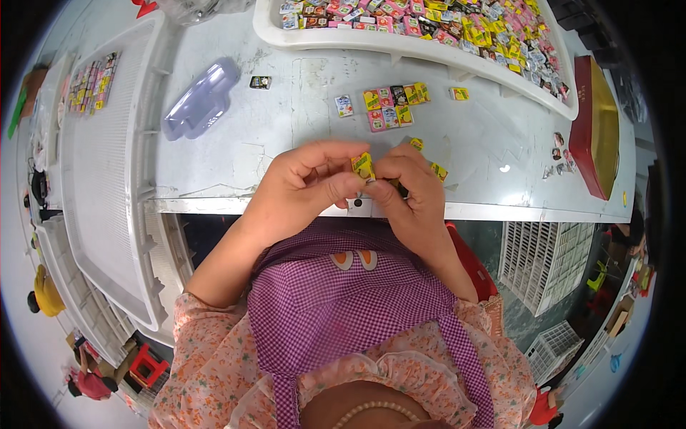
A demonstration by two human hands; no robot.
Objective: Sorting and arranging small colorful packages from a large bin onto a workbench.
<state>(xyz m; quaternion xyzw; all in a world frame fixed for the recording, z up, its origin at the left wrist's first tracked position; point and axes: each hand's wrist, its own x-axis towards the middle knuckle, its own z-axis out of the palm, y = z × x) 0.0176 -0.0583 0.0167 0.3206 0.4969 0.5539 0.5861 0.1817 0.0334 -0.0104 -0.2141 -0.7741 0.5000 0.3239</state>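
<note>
My left hand [304,175] pinches a small yellow box [363,166] between thumb and fingers, just above the table's near edge. My right hand [414,189] closes on the right side of the same box with thumb and forefinger. Its other fingers are curled, and what lies under them is partly hidden. Just beyond the right hand, more small yellow boxes [416,144] peep out on the table. Farther off lies a neat block of small boxes [389,107] in pink, yellow, black and white. Single boxes lie near it: a white one [344,106] and a yellow one [459,94].
A white tray [414,51] heaped with mixed small boxes spans the far side. Left of centre are a clear plastic mould-like tray [200,100] and a black box [260,82]. A large white mesh tray [100,179] stands left, a red-and-gold box [594,129] right.
</note>
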